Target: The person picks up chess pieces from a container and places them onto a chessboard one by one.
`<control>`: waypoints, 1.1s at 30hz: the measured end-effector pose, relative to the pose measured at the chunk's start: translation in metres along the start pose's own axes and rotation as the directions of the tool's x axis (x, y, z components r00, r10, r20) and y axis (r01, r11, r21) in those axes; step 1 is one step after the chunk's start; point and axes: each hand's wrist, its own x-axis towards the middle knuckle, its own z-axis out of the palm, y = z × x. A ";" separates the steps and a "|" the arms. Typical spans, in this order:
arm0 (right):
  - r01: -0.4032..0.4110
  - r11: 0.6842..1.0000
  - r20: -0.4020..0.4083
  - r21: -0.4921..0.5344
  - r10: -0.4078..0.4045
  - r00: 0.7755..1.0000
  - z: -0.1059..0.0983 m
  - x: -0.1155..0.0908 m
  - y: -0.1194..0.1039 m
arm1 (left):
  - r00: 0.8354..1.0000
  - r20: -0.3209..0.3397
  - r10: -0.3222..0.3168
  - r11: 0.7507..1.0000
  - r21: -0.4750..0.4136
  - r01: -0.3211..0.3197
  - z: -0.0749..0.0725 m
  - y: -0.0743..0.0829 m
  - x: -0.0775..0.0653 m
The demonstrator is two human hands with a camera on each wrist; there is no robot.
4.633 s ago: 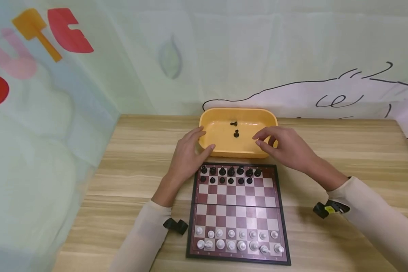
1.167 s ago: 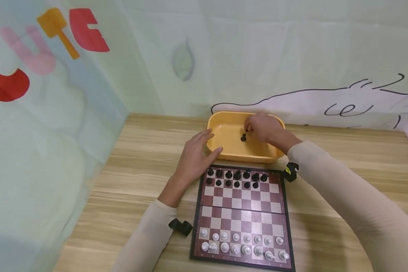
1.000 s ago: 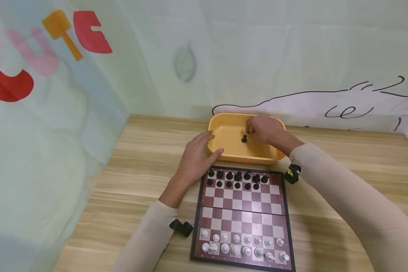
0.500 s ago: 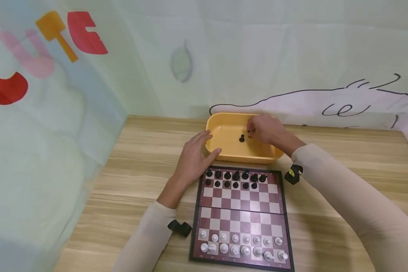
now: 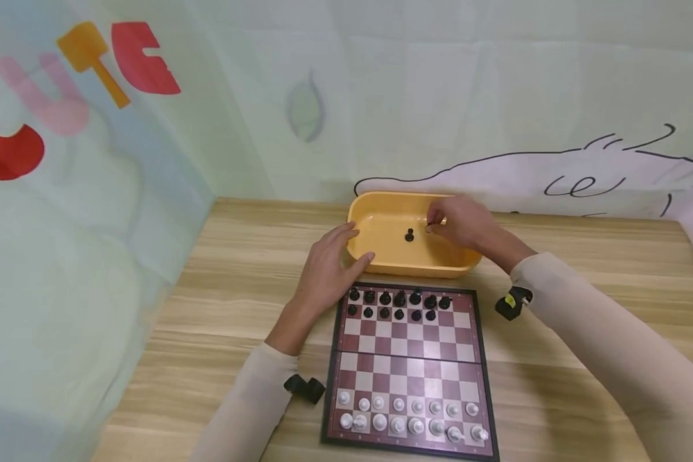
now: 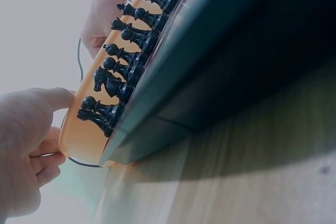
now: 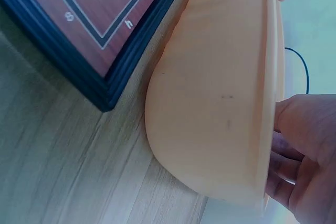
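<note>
My right hand (image 5: 462, 221) is inside the yellow tray (image 5: 381, 256), pinching a small black chess piece (image 5: 429, 228) between thumb and fingertips. The fingers mostly hide that piece, so its exact kind cannot be told. Another black chess piece (image 5: 409, 235) stands on the tray's floor to the left. My left hand (image 5: 326, 269) rests at the tray's left front corner, thumb on the front rim and relaxed fingers on the left rim. In the right wrist view the tray wall (image 7: 220, 98) hides the right fingertips.
Directly in front of the tray lies a chessboard (image 5: 407, 366). Black pieces (image 6: 118, 85) stand in two rows at its far end, white pieces (image 5: 416, 426) in two rows at the near end. A printed cloth (image 5: 416, 102) hangs behind the wooden table (image 5: 219, 269).
Of the two black pieces lying in the tray earlier, my right hand has taken hold of one and drawn it slightly right and toward me. The left hand has stayed at the tray.
</note>
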 end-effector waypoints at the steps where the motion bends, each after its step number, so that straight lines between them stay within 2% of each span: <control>1: 0.002 1.000 -0.005 0.003 -0.002 1.000 0.000 -0.001 0.000 | 1.000 0.000 0.000 1.000 0.001 0.000 0.000 0.000 0.000; 8: -0.011 1.000 -0.042 0.012 0.012 0.999 -0.001 -0.011 0.002 | 1.000 0.006 -0.008 1.000 -0.004 0.008 0.000 0.000 -0.002; 14: 0.012 0.999 -0.091 0.044 -0.008 0.996 -0.006 -0.023 -0.001 | 1.000 -0.002 0.005 1.000 -0.002 -0.005 0.000 -0.001 -0.002; 22: -0.011 0.996 -0.138 0.092 0.023 0.990 -0.013 -0.039 -0.007 | 1.000 0.003 0.002 1.000 -0.006 -0.002 0.001 -0.002 -0.001; 33: 0.041 0.996 -0.153 0.074 -0.029 0.988 -0.028 -0.058 -0.022 | 1.000 -0.003 0.022 1.000 -0.003 -0.022 -0.003 -0.003 0.000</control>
